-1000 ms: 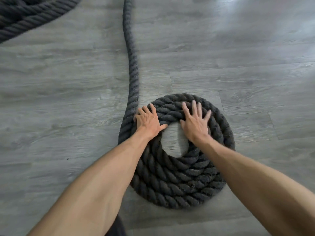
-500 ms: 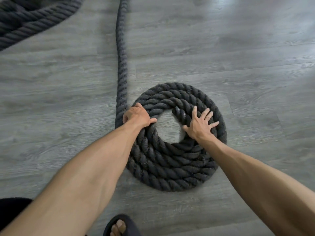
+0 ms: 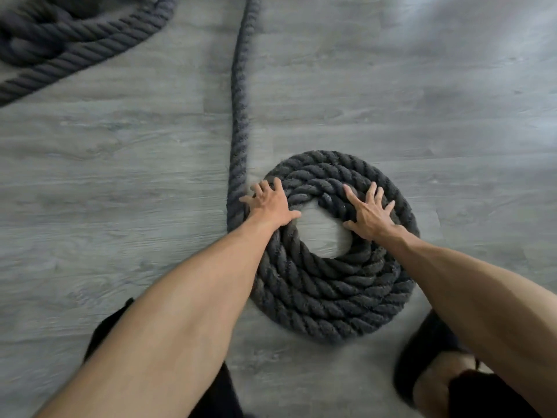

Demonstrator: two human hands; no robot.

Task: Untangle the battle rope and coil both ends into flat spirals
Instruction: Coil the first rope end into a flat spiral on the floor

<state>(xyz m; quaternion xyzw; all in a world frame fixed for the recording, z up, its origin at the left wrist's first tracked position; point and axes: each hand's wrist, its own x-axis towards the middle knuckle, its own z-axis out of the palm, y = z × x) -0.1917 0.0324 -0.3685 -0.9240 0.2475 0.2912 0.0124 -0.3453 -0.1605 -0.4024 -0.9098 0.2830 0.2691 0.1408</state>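
A thick dark grey battle rope lies on the floor, one end wound into a flat spiral (image 3: pixel 328 294) of several turns with a small bare gap in the middle. My left hand (image 3: pixel 269 203) rests flat on the spiral's left side, fingers spread, where the free run of rope (image 3: pixel 239 110) joins the outer turn. My right hand (image 3: pixel 369 214) presses flat on the upper right turns with fingers splayed. The free run leads straight away to the top edge.
More of the same rope lies in loose loops (image 3: pixel 60 43) at the top left. The floor is grey wood-look planks (image 3: pixel 422 101). My right foot in a black sandal (image 3: pixel 434 366) stands at the bottom right, close to the spiral.
My left hand went from curled over the outer turn to flat with fingers spread. My right hand slid up along the coil. The view tilted, bringing my right foot in.
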